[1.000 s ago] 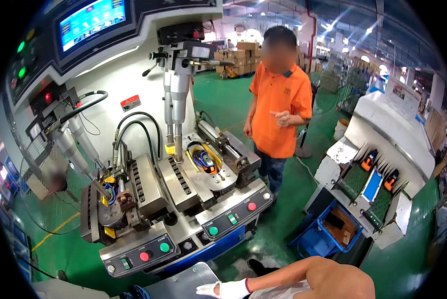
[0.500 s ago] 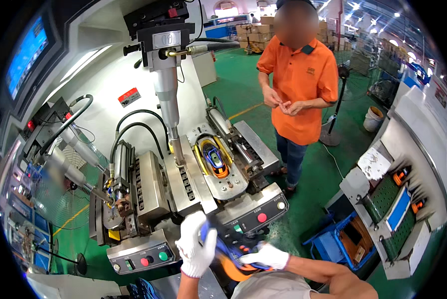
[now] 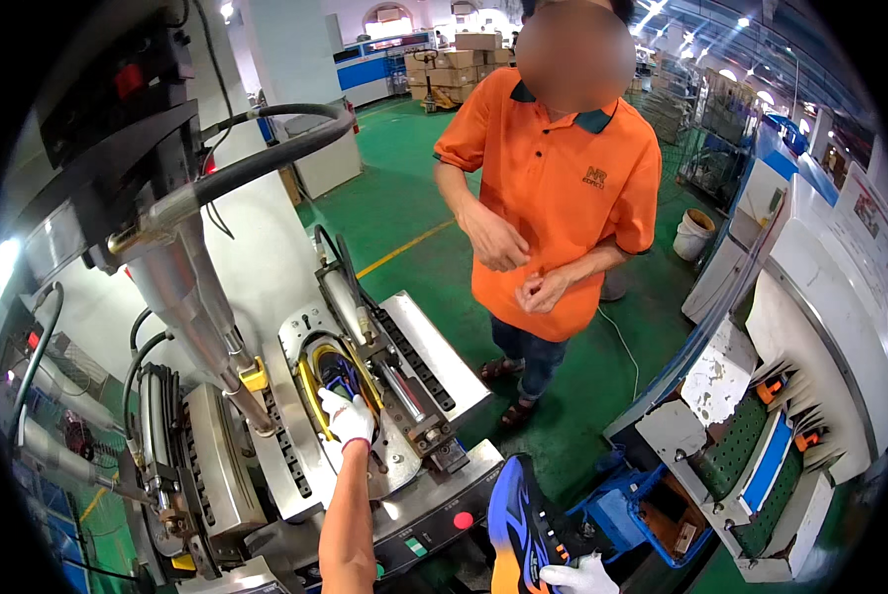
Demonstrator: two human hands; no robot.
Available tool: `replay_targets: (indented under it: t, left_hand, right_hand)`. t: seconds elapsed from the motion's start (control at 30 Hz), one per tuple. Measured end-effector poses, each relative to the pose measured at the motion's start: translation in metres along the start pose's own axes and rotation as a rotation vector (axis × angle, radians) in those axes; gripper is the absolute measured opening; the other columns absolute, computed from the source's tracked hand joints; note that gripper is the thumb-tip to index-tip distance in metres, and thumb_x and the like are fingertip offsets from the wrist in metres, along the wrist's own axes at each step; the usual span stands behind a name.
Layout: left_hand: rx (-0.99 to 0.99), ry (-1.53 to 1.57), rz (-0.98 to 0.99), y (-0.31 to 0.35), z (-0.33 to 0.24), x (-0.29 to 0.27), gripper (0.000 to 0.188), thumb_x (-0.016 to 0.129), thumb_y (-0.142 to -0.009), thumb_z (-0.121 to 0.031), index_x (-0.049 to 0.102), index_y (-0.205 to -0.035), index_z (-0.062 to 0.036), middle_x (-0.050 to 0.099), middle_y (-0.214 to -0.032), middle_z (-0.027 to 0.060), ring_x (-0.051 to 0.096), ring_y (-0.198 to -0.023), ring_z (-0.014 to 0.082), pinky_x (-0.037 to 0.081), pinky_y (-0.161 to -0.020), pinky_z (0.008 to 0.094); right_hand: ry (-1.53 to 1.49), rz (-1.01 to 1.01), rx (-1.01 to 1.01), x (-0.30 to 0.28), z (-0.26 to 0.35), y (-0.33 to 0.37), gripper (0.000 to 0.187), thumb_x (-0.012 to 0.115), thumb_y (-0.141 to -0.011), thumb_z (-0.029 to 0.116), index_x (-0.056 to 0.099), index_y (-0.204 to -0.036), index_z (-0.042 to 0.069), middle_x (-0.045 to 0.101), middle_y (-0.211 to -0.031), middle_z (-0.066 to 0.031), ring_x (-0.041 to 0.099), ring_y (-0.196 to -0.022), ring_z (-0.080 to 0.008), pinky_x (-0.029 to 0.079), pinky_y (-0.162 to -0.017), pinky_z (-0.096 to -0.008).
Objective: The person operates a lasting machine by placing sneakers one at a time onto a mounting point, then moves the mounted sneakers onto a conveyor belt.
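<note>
The person's white-gloved left hand (image 3: 349, 418) reaches up into the open metal clamp station of the grey shoe press machine (image 3: 295, 396), its fingers curled down onto the blue shoe part with a yellow rim (image 3: 335, 371) that sits in the cradle there. The grip looks closed over that part's near edge, though whether it truly pinches it cannot be told. The white-gloved right hand (image 3: 574, 575) is low at the picture's edge, holding a blue and black sports shoe with an orange sole (image 3: 523, 525) by its lower end, just beside the machine's control panel with the red round button (image 3: 463, 520).

As a judgement, the work is at a changeover: one piece is in the cradle and being handled, while the second shoe waits outside it, not yet loaded.

Half a second ago both hands were together low in front of the panel around the shoe; now the left has gone up to the cradle. The bystander in the orange polo shirt (image 3: 553, 198) shows closer.
</note>
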State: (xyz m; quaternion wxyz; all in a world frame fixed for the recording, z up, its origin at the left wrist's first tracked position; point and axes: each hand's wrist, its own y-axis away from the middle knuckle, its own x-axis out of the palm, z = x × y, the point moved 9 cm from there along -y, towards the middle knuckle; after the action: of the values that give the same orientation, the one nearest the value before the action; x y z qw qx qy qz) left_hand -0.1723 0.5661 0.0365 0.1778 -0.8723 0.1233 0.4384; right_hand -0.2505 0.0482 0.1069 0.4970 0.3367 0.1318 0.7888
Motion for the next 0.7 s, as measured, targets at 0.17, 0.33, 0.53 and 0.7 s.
replay_targets:
  t: [0.17,0.33,0.53,0.7]
  left_hand:
    - [-0.149,0.430,0.160,-0.025,0.013,-0.022,0.064,0.066,-0.091,-0.020,0.041,-0.147,-0.0001,0.064,-0.122,0.0212,0.067,-0.102,0.0296,0.052,-0.092,0.0415]
    - [-0.105,0.989,0.278,0.036,0.034,-0.098,0.037,0.064,-0.094,-0.014,0.059,-0.129,-0.0022,0.064,-0.092,0.0028,0.055,-0.068,0.0114,0.048,-0.059,0.0297]
    - [-0.346,0.938,0.341,0.241,0.112,-0.262,0.061,0.061,-0.096,-0.012,0.041,-0.153,-0.0043,0.062,-0.107,0.0097,0.058,-0.070,0.0105,0.050,-0.054,0.0251]
    - [-0.295,0.445,0.256,0.396,0.218,-0.321,0.059,0.068,-0.097,-0.014,0.048,-0.151,-0.0041,0.057,-0.146,0.0162,0.060,-0.126,0.0280,0.047,-0.106,0.0394]
  right_hand:
    - [0.007,0.023,-0.008,0.010,-0.011,-0.021,0.033,0.073,-0.082,0.001,0.069,-0.115,0.003,0.069,-0.093,-0.0055,0.060,-0.070,-0.0189,0.054,-0.069,-0.0346]
    - [0.294,0.179,-0.224,0.047,0.018,-0.052,0.035,0.078,-0.084,0.011,0.071,-0.117,0.001,0.073,-0.105,-0.0061,0.066,-0.090,-0.0164,0.054,-0.087,-0.0358]
    - [0.339,0.425,-0.068,0.193,0.027,-0.162,0.030,0.080,-0.084,0.011,0.072,-0.111,0.001,0.073,-0.104,-0.0068,0.067,-0.089,-0.0135,0.056,-0.077,-0.0317]
    - [0.760,0.471,-0.251,0.335,0.054,-0.318,0.025,0.081,-0.078,0.016,0.074,-0.097,0.001,0.072,-0.085,-0.0113,0.070,-0.084,-0.0209,0.058,-0.076,-0.0327]
